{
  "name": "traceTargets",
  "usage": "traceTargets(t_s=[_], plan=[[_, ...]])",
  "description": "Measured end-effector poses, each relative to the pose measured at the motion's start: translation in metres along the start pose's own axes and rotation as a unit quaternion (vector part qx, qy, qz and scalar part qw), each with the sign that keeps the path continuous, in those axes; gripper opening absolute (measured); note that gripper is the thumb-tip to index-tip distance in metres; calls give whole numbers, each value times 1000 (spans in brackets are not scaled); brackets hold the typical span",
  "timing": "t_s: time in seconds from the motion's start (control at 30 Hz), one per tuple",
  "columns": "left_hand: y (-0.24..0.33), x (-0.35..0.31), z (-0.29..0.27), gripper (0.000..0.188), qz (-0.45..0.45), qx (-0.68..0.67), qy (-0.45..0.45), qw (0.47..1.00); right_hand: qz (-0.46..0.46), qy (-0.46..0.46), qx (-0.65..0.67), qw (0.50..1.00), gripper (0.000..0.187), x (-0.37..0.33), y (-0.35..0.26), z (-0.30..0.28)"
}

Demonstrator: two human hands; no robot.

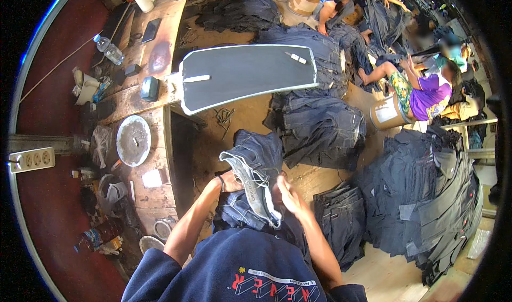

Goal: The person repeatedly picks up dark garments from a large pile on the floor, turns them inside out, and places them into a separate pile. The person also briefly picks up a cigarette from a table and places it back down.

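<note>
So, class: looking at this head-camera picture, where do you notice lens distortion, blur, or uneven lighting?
In the head view, the fisheye lens bows the grey ironing board and wooden workbench toward a black rim; the person in the purple shirt has a blurred patch above; the left hand and right hand on the jeans look sharp and evenly lit, without harsh shadows.

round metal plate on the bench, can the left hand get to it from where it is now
Probably yes. The left hand grips the jeans in the lap, and the round metal plate lies on the wooden bench on that same side, with nothing standing between them. It would have to let go of the denim first.
</note>
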State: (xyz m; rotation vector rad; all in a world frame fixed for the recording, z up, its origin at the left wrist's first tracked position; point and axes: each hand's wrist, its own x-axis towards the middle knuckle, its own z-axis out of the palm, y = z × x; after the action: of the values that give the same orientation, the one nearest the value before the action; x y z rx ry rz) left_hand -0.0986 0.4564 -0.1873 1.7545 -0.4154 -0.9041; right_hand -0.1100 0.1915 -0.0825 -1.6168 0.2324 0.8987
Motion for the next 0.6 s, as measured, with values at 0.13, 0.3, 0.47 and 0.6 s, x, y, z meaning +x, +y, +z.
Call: traceTargets(t_s=[0.13,0.3,0.47,0.6], plan=[[15,2,12,43,-8,101,44,994,-35,-17,-288,957,92,28,-13,-2],[24,12,28,34,47,122,52,990,-50,-37,-395,917,71,20,-17,-20],[44,24,57,30,5,181,102,978,-167,34,-386,907,36,7,5,-42],[67,34,77,30,14,223,107,969,-194,85,-346,914,24,-13,13,-68]])
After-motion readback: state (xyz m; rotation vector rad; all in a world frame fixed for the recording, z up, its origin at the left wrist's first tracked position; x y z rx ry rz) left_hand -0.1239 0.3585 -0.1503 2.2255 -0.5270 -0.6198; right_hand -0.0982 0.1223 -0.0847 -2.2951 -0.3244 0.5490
